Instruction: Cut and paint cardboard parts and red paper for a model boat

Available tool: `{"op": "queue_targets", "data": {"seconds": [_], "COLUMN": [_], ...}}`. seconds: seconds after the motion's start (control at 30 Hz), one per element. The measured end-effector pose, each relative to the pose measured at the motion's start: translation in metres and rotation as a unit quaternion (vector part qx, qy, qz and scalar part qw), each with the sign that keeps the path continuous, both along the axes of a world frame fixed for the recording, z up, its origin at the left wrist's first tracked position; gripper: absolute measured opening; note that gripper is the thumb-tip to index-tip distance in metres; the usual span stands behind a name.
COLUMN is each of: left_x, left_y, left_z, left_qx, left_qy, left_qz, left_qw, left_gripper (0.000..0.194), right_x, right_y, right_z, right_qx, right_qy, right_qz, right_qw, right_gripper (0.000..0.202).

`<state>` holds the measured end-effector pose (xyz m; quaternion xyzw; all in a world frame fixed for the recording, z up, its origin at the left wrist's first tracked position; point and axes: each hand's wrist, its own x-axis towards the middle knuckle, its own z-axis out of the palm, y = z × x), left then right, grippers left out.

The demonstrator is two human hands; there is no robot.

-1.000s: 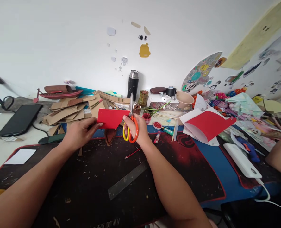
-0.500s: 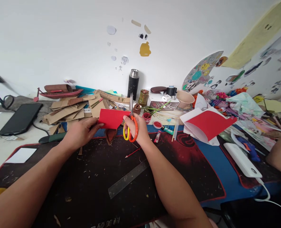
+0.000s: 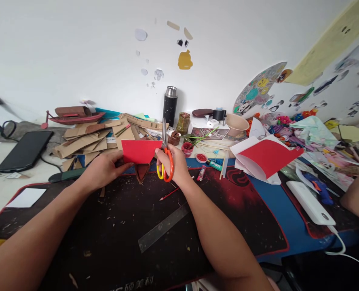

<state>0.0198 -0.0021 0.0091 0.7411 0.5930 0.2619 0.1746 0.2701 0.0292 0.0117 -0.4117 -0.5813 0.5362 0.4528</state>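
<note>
Red card (image 3: 140, 152) is held up above the back edge of the mat (image 3: 106, 250), near the middle of the view. Flat, stiff-looking, matte face, thin pale top edge. Its right side slants inward toward the bottom, so probably a cut edge; upper right corner sits right by the blades. Left hand (image 3: 106, 169): fingers pinch the card at its left end. Right hand (image 3: 175, 163): fingers closed around the scissors (image 3: 164, 139), grey metal blades up, orange and yellow loops below. Can't tell how far the blades are parted, or if they touch the card. Just below the card: brown pointed piece (image 3: 142, 173), hollow, rough-edged. Mat is dark, scuffed, flecked with scraps; on it a slim red pencil (image 3: 169, 194) and a clear flat ruler (image 3: 163, 228), both lying aslant. Behind: torn, layered cardboard (image 3: 81, 141), a red-brown model boat (image 3: 76, 118), a black cylindrical flask (image 3: 170, 107) with metal top, a jar of red paint (image 3: 187, 149). Right side: curled red sheet (image 3: 267, 157) with a white underside. Far left: black phone (image 3: 24, 151), glossy. Blue counter (image 3: 291, 228) shows around the mat's right edge.
</note>
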Motion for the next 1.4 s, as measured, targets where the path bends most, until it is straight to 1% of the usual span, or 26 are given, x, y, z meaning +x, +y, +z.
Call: {"op": "queue_targets", "data": {"seconds": [0.13, 0.23, 0.37, 0.53, 0.73, 0.9, 1.1, 1.27, 1.4], "left_x": [-0.0013, -0.0017, 0.0012, 0.0052, 0.0020, -0.0017, -0.0027, 0.0020, 0.0028], "left_y": [0.0018, 0.0030, 0.0021, -0.0001, 0.0003, 0.0017, 0.0013, 0.0008, 0.0021], "left_z": [-0.0023, -0.0029, -0.0009, 0.0023, 0.0030, 0.0022, 0.0000, 0.0026, 0.0013], "left_qx": [-0.007, -0.006, -0.004, 0.020, 0.005, -0.011, -0.016, -0.003, 0.007], "left_qy": [0.023, 0.017, -0.007, -0.067, -0.095, -0.090, -0.079, -0.080, -0.067], "left_qz": [0.007, 0.008, 0.010, -0.015, 0.013, 0.027, 0.011, -0.022, -0.036], "left_qw": [1.000, 1.000, 1.000, 0.997, 0.995, 0.995, 0.997, 0.997, 0.997], "left_gripper": [0.043, 0.042, 0.041, 0.045, 0.050, 0.052, 0.049, 0.047, 0.044], "right_x": [-0.0015, -0.0019, -0.0015, -0.0021, -0.0029, -0.0028, -0.0025, -0.0033, -0.0035], "right_y": [0.0023, 0.0026, 0.0019, -0.0003, -0.0012, -0.0026, -0.0039, -0.0023, -0.0018], "right_z": [-0.0060, -0.0077, -0.0059, -0.0033, -0.0048, -0.0027, -0.0006, -0.0043, -0.0060], "right_qx": [0.006, 0.009, 0.007, 0.003, 0.021, 0.021, 0.020, 0.019, 0.018], "right_qy": [0.010, 0.011, 0.009, 0.010, 0.016, 0.020, 0.012, 0.020, 0.017], "right_qz": [0.007, 0.012, 0.010, 0.009, 0.015, 0.016, 0.020, 0.019, 0.019], "right_qw": [1.000, 1.000, 1.000, 1.000, 1.000, 0.999, 1.000, 0.999, 1.000], "right_gripper": [0.038, 0.039, 0.039, 0.040, 0.034, 0.034, 0.030, 0.032, 0.034]}}
